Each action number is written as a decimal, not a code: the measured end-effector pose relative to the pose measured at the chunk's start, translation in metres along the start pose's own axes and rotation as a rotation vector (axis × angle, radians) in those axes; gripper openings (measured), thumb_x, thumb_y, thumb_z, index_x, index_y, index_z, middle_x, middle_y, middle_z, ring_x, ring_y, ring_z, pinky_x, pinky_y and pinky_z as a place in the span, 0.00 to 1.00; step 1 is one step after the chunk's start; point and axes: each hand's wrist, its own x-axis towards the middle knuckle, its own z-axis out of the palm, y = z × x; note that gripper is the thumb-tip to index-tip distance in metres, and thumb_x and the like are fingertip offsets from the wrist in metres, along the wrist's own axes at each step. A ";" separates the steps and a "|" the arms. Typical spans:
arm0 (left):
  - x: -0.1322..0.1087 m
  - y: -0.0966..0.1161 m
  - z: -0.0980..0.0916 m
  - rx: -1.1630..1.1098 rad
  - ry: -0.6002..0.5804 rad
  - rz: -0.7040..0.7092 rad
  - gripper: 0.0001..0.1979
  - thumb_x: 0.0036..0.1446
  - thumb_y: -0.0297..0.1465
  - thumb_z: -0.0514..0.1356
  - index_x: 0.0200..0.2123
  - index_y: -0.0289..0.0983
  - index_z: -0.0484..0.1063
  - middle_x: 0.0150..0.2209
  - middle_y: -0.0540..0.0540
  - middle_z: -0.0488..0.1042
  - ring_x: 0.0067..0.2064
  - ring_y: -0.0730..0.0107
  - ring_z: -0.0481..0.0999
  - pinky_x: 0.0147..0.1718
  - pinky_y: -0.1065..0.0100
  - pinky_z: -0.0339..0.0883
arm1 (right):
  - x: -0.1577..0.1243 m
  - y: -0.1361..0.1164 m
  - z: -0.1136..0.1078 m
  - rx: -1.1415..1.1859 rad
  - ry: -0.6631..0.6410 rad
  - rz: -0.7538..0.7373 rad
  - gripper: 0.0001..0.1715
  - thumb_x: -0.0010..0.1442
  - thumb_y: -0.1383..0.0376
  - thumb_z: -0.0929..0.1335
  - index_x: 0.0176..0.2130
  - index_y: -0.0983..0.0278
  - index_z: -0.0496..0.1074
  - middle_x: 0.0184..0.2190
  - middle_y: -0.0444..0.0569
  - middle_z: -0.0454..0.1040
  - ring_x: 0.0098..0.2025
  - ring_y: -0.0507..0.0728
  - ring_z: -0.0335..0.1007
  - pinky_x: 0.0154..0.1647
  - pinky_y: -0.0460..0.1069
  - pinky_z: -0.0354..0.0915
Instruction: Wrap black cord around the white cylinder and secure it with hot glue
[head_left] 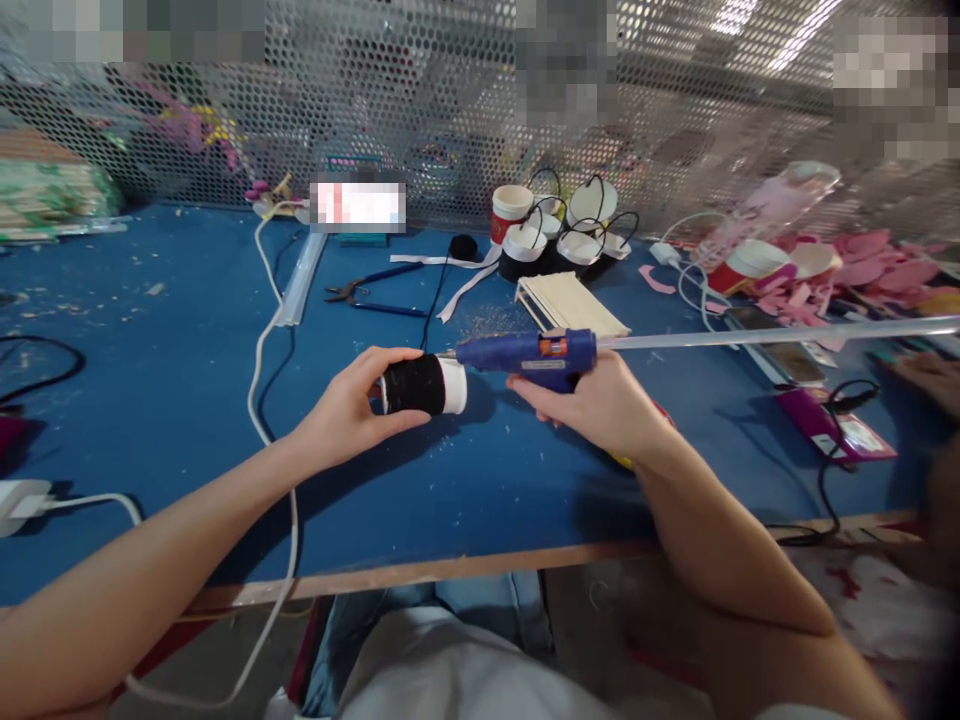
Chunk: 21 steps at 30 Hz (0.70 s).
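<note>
My left hand [364, 405] grips a paper cup [454, 387] lying on its side, thumb below and fingers above. Black cord [414, 386] is wound round most of the cup, and its white rim end faces right. A strand of the cord runs up to a small black ball [463, 246] on the table. In my right hand [600, 400] is a blue hot glue gun [525, 352], its nozzle at the top of the cup by the edge of the black winding. A long clear glue stick [780, 333] sticks out of the gun's back to the right.
Pliers [375, 290], white ribbon [469, 290] and clear glue sticks [301, 280] lie behind my hands. Several cups with black loops [581, 245] stand near the perforated metal screen [450, 110]. A white cable [255, 400] crosses at left. Pink pieces [862, 275] and a phone [776, 345] lie right.
</note>
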 end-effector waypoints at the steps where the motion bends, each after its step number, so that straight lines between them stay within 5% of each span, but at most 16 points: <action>1: 0.000 -0.001 0.000 -0.005 -0.002 -0.008 0.29 0.48 0.36 0.64 0.53 0.41 0.60 0.47 0.42 0.67 0.44 0.62 0.70 0.39 0.63 0.69 | -0.001 -0.002 0.000 -0.039 0.002 -0.017 0.09 0.50 0.60 0.69 0.28 0.64 0.69 0.17 0.43 0.69 0.18 0.51 0.64 0.19 0.47 0.62; 7: 0.001 -0.001 -0.003 0.006 -0.016 -0.060 0.30 0.48 0.37 0.64 0.53 0.41 0.60 0.49 0.42 0.67 0.45 0.62 0.70 0.41 0.62 0.69 | -0.005 0.001 -0.003 -0.264 -0.002 -0.147 0.08 0.52 0.60 0.67 0.31 0.63 0.73 0.24 0.45 0.73 0.27 0.55 0.67 0.25 0.49 0.63; 21: 0.001 0.001 -0.001 0.041 -0.007 -0.044 0.28 0.48 0.37 0.63 0.53 0.41 0.61 0.47 0.42 0.68 0.45 0.61 0.70 0.37 0.64 0.69 | -0.008 -0.005 -0.004 -0.222 -0.039 -0.178 0.03 0.50 0.63 0.66 0.28 0.60 0.68 0.21 0.45 0.67 0.21 0.52 0.58 0.23 0.49 0.57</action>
